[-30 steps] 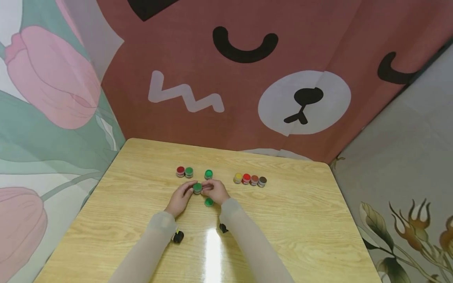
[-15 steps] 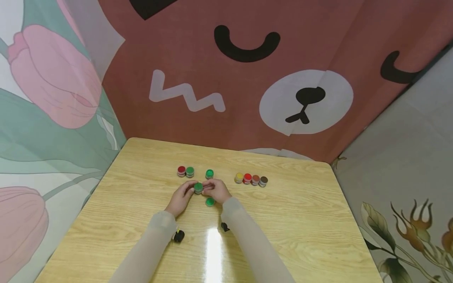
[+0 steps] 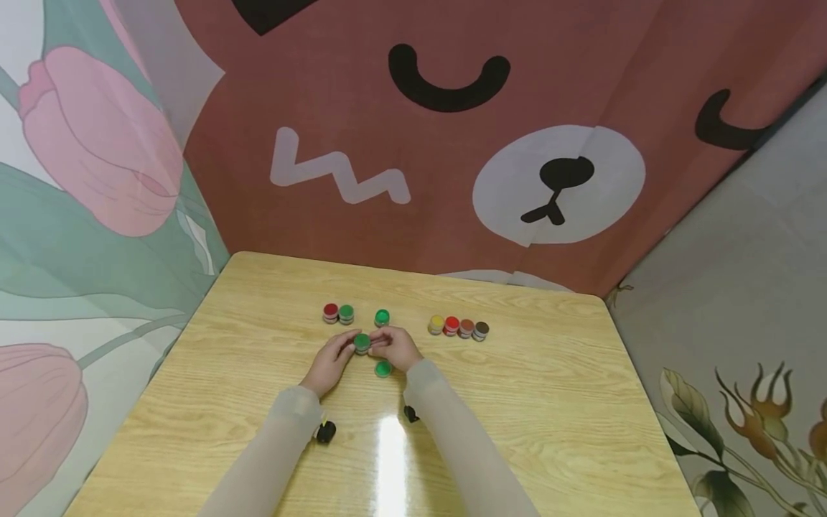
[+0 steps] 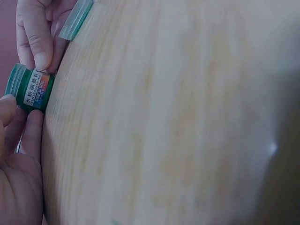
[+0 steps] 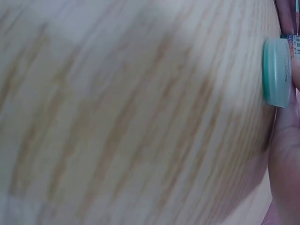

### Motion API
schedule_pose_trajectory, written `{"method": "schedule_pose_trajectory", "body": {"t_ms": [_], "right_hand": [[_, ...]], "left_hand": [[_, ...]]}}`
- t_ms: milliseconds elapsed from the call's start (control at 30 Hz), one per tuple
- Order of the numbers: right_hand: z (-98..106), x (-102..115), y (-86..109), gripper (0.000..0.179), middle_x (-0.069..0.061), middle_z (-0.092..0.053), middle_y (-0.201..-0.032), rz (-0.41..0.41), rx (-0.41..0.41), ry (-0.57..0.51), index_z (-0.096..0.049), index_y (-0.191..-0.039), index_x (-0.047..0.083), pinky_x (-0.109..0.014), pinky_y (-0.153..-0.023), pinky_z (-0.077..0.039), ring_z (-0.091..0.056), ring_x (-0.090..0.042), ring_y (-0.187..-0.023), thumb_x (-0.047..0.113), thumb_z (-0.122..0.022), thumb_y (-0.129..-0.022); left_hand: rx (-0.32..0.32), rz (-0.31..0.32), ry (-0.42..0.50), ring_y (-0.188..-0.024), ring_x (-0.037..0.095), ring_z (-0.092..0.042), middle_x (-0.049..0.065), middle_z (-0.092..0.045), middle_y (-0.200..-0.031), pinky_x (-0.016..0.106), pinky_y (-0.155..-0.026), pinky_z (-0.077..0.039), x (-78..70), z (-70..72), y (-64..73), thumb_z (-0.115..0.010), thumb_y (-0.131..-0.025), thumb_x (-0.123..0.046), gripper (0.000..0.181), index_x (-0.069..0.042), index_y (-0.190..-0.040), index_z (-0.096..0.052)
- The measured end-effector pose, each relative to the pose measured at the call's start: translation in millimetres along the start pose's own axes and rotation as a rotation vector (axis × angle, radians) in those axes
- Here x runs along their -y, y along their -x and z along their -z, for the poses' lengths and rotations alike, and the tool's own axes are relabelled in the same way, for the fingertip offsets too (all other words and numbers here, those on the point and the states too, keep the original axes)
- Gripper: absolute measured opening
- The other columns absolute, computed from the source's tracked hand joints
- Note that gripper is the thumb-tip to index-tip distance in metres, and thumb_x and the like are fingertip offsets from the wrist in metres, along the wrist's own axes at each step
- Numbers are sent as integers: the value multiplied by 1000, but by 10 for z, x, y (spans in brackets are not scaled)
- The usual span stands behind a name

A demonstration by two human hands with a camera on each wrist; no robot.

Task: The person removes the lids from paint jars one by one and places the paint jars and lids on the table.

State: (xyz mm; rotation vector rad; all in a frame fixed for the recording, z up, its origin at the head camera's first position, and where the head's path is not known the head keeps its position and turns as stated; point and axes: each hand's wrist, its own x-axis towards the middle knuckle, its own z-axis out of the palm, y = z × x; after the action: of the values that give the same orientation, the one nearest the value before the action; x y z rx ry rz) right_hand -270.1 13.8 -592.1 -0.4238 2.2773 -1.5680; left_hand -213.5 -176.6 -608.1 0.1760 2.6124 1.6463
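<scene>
Both hands hold a small green gouache paint jar (image 3: pixel 362 342) upright on the table, its printed label turned towards the left wrist camera. The left hand (image 3: pixel 328 364) has its thumb by the ridged see-through lid and its fingers along the side of the jar (image 4: pixel 37 91). From the other side the right hand (image 3: pixel 397 350) grips it, the thumb tip against the label edge. A loose green-tinted lid (image 3: pixel 383 368) lies on the table just in front of the right hand; the right wrist view shows this lid (image 5: pixel 277 72) close to the palm.
Behind the hands stand a dark red jar (image 3: pixel 331 312) beside a green jar (image 3: pixel 346 314), and a brighter green jar (image 3: pixel 382 317). Further right is a row with a yellow jar (image 3: pixel 436 324), red, brown and black ones. Printed cloths border the wooden table (image 3: pixel 549 402).
</scene>
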Motion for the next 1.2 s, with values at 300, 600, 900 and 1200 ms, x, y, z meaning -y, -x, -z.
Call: {"method": "schedule_pose_trajectory", "body": {"t_ms": [300,600,900,1200], "right_hand": [[17,-10,5,23,-16,-74,-107,24,12,10,-70,-112,-4,-27,-83,-59,-72,-22,-96,-4,-73,-90],[20,-23,-20,23,-14,-73,-107,18,20,19,-71,-113,-2,-26,-82,-59,-71,-21,-96,-3,-73,-90],[16,9,-4,22,-15,-73,-107,8,21,1,-71,-113,-3,-26,-82,-59,-71,-21,-96,-4,-72,-91],[4,-14,-5,23,-16,-72,-110,18,25,-3,-69,-115,-4,-26,-83,-59,-71,-22,-98,-4,-71,-92]], "left_hand": [[-5,-21,-6,-141,38,-42,18,-52,-147,56,-118,-32,-21,1,10,-49,-108,-19,38,-9,-145,-54],[-9,-7,57,-135,35,-50,16,-57,-142,52,-114,-39,1,-7,-2,-53,-107,-16,36,-7,-142,-55],[-34,5,138,-132,36,-53,20,-59,-138,49,-112,-43,4,-21,8,-54,-106,-11,30,-4,-135,-51],[-29,-33,2,-137,40,-46,20,-53,-145,57,-115,-36,31,-10,2,-49,-108,-15,40,-5,-147,-51]]}}
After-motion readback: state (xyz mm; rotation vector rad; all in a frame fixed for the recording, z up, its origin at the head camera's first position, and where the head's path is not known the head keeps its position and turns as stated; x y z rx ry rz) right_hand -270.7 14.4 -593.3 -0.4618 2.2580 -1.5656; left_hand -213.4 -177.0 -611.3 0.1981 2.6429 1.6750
